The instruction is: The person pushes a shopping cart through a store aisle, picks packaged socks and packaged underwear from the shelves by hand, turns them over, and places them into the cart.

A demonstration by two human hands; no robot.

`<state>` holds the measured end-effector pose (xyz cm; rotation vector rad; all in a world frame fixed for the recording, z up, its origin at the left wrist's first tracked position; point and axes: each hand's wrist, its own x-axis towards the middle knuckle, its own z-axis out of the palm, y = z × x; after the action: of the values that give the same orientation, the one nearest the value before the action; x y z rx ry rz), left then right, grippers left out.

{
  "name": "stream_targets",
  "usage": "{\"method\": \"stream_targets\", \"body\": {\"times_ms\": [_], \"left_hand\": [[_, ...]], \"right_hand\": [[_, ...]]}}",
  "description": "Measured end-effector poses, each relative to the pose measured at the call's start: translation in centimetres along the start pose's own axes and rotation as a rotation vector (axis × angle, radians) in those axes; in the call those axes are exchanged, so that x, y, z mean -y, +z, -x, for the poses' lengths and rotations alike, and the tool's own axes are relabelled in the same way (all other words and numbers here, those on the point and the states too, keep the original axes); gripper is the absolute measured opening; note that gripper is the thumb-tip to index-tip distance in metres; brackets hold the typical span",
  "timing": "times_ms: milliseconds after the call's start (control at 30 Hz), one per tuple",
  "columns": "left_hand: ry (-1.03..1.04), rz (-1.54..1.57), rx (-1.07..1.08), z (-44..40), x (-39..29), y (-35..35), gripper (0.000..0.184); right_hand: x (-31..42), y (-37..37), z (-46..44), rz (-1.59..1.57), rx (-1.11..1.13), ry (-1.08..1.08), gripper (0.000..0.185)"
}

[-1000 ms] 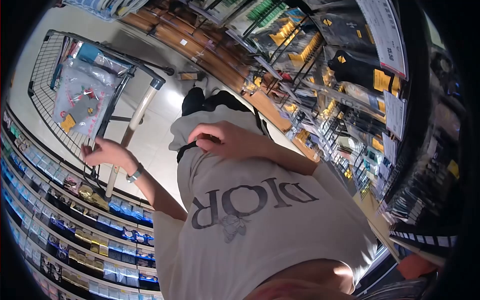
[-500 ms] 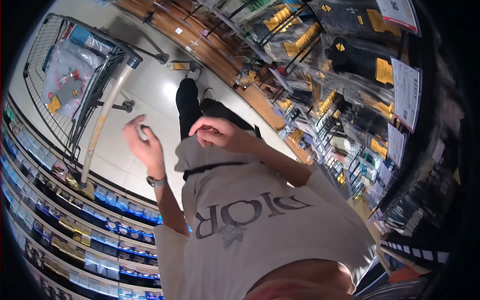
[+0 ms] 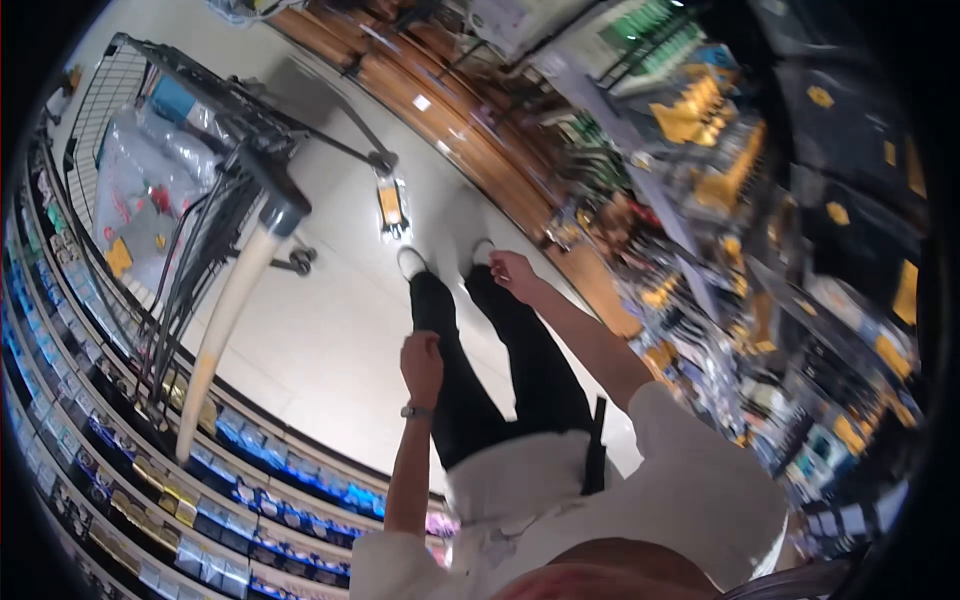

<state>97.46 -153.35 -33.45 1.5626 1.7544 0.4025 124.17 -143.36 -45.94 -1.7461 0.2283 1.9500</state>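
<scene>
My left hand [image 3: 422, 365], with a watch on its wrist, hangs in front of my left thigh. Its fingers look curled in, and nothing shows in them. Further forward, my right hand [image 3: 512, 276] is held low near my right shoe, fingers loosely closed with no object visible. On the floor ahead of my feet lies a packaged item with a yellow label [image 3: 391, 207]. Neither hand touches it. At the left stands a shopping cart; its pale handle [image 3: 226, 330] is apart from my left hand.
In the cart lie clear plastic packages [image 3: 150, 165]. Shelves of small boxed goods [image 3: 215, 510] curve along the lower left. Hanging packs with yellow labels [image 3: 700, 110], blurred, line the right side. A wooden shelf base [image 3: 430, 110] borders the pale floor [image 3: 310, 370].
Both hands have dropped from waist height; the left has gone from open to curled. My body is straighter and the legs show more fully. The view has shifted, with the floor package nearer my feet.
</scene>
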Motion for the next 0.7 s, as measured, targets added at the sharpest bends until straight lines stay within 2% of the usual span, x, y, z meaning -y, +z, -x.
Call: {"method": "stream_targets", "body": {"times_ms": [100,167,233,300,333,367,433,467,500,567,600,633,700], "left_hand": [[0.064,-0.005,0.066,-5.4,3.5,2.4,0.005],[0.091,-0.011,-0.017,-10.9,7.0,5.7,0.005],[-0.118,-0.110,0.129,-17.3,11.8,8.9,0.014],[-0.183,-0.024,0.065,-23.7,19.7,14.3,0.017],[-0.419,-0.030,0.059,-27.0,24.0,17.5,0.024],[-0.539,0.182,0.107,-29.5,31.2,21.2,0.045],[-0.622,-0.095,0.038,-33.5,31.7,23.4,0.069],[-0.669,-0.236,0.010,-34.9,32.2,24.3,0.081],[-0.709,-0.174,0.016,-36.4,34.3,25.7,0.108],[-0.624,-0.369,-0.136,-37.3,35.6,29.3,0.112],[-0.577,-0.466,-0.208,-37.6,36.5,31.1,0.115],[-0.609,-0.452,-0.227,-38.2,37.3,32.5,0.120],[-0.648,-0.283,-0.106,-38.8,38.8,33.7,0.121]], "right_hand": [[-2.7,0.5,-11.7,0.086,-0.046,-0.072,0.014],[-1.6,3.5,-18.4,0.178,-0.084,-0.199,0.016],[-4.8,4.6,-26.7,0.229,-0.095,-0.246,0.019],[-7.5,6.3,-33.5,0.464,-0.122,-0.352,0.023],[-8.7,7.2,-36.0,0.585,-0.138,-0.402,0.026],[-10.5,7.7,-37.2,0.621,-0.142,-0.442,0.028],[-10.7,10.0,-40.5,0.686,-0.140,-0.583,0.032],[-10.2,10.7,-41.6,0.641,-0.109,-0.555,0.032],[-9.7,11.3,-41.6,0.596,-0.082,-0.516,0.032],[-8.5,12.4,-41.8,0.490,-0.046,-0.500,0.032],[-8.5,12.8,-42.7,0.551,-0.003,-0.481,0.035],[-7.9,13.1,-43.6,0.608,0.032,-0.467,0.037],[-7.1,13.2,-44.6,0.668,0.016,-0.451,0.038]]}}
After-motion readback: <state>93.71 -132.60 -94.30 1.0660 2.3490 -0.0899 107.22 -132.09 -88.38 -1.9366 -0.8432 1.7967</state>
